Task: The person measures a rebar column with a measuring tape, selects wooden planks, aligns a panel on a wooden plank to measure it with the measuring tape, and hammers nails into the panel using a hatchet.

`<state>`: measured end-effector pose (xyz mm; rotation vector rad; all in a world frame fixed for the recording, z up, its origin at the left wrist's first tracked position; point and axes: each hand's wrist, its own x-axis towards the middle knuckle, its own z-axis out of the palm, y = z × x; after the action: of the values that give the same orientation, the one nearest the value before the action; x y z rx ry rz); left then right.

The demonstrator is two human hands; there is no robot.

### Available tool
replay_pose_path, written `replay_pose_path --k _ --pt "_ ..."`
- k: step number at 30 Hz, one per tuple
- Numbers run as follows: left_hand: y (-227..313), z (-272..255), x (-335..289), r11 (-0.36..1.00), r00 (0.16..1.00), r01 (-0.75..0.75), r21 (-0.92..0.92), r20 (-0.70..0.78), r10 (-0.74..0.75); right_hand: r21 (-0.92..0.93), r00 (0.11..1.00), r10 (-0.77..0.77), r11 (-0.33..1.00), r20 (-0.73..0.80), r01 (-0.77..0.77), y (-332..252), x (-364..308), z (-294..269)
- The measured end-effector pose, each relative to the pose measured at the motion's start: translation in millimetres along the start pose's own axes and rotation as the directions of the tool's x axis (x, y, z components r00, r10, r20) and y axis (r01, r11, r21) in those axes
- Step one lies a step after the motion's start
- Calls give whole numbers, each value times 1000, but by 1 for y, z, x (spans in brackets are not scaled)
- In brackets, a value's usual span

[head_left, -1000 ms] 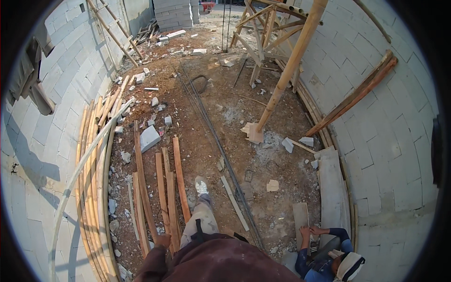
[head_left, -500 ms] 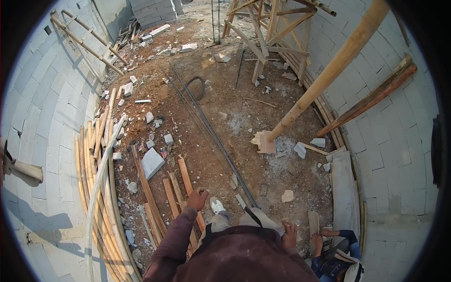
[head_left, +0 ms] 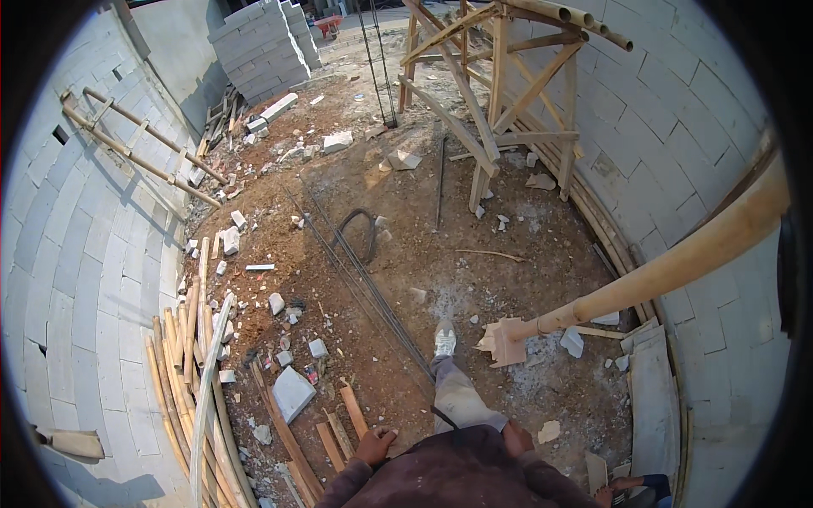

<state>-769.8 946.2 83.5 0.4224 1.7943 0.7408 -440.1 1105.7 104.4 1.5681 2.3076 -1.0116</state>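
Note:
My left hand hangs at my left side with its fingers curled in. Nothing shows between them. It is nearest to the short wooden planks on the ground, but apart from them. Close against my right thigh is my right hand; its fingertips are hidden, and I see nothing held. My right leg is stretched forward, its light shoe on the dirt beside the long thin steel bars.
A thick bamboo pole slants up at the right from a broken board. Bamboo poles lie along the left wall. A wooden trestle stands ahead. White block pieces litter the ground. A co-worker's hands show at lower right.
My view has tipped up and moved forward. My right leg has swung ahead. Both hands sit lower in view, and the co-worker has mostly dropped out at the lower right.

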Motion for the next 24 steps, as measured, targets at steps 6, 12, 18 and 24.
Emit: replay_pose_path --k 6,12,18,24 --pt "155 -30 110 999 987 -51 6 -152 52 -100 911 -366 930 -187 353 -43 149 -126" --pt "324 -46 208 960 959 -268 75 -71 274 84 923 -291 944 -254 320 -51 172 -228" --pt "429 -59 302 941 945 -325 90 54 321 539 873 297 841 -387 -47 -68 260 -272" --pt "542 -69 427 969 869 -199 -148 431 245 619 899 214 781 -382 78 -167 448 -314"
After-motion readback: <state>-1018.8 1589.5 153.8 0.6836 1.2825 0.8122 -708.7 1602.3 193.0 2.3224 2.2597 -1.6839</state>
